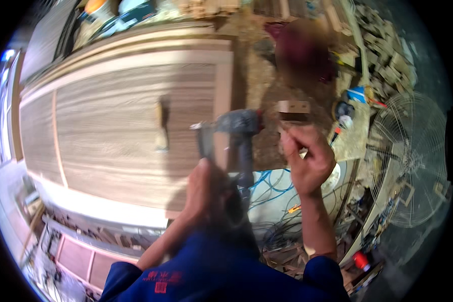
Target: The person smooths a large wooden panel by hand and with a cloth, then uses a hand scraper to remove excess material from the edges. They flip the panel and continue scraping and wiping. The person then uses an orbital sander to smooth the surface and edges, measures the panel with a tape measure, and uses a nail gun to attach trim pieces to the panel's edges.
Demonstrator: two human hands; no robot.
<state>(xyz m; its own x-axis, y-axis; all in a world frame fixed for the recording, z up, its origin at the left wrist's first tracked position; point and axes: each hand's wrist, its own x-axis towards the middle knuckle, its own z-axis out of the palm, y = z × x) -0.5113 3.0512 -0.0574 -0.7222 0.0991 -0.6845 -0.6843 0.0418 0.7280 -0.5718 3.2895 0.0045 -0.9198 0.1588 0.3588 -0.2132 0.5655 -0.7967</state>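
Note:
A grey and black air nail gun (235, 122) is tilted in front of me over the edge of a wood-grain panel (121, 126). At the lower end of its magazine, my left hand (201, 186) is closed on the tool, its fingers blurred and partly hidden. My right hand (309, 158) is held to the right of the gun, thumb and fingers pinched together; what lies between them is too small to make out. Just beyond its fingertips is a small light wooden block (294, 107) with dark spots. A brush-like tool with a wooden handle (159, 115) rests on the panel.
Blue air hose (267, 189) and dark cables lie below the bench. A large wire-guarded fan (412, 158) stands at the right, near piled wood offcuts (385, 50). A blue container (357, 94) sits on the bench's right side; dark red cloth (307, 50) lies at the back.

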